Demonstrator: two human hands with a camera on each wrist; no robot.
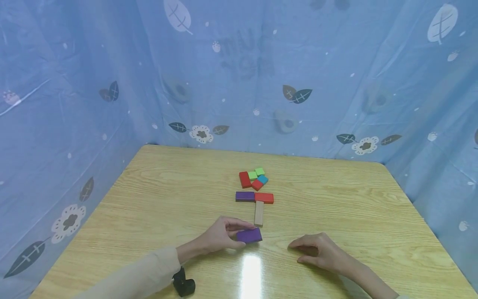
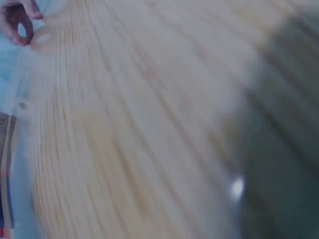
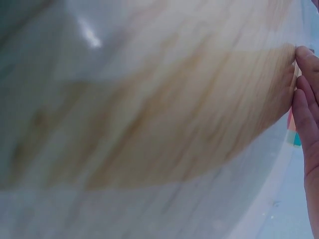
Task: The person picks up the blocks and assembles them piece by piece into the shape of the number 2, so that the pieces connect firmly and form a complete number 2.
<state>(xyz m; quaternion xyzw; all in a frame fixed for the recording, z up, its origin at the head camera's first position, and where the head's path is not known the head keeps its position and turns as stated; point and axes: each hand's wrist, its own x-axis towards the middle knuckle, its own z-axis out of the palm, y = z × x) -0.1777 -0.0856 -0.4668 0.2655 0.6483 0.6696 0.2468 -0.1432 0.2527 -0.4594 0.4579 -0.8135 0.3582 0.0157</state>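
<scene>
Left hand (image 1: 224,236) pinches a purple block (image 1: 249,236) roughly crosswise, just off the near end of that plain wooden block (image 1: 259,214); right hand (image 1: 318,251) sits farther off, loosely curled, holding zilch.

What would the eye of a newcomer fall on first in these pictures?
Probably first on the purple block in the grip of the left hand, low in the middle of the head view. Beyond it, on the wooden table, lie more blocks in bright colours and plain wood. Behind the table, a blue curtain with leaves and flowers fills the upper half.
</scene>
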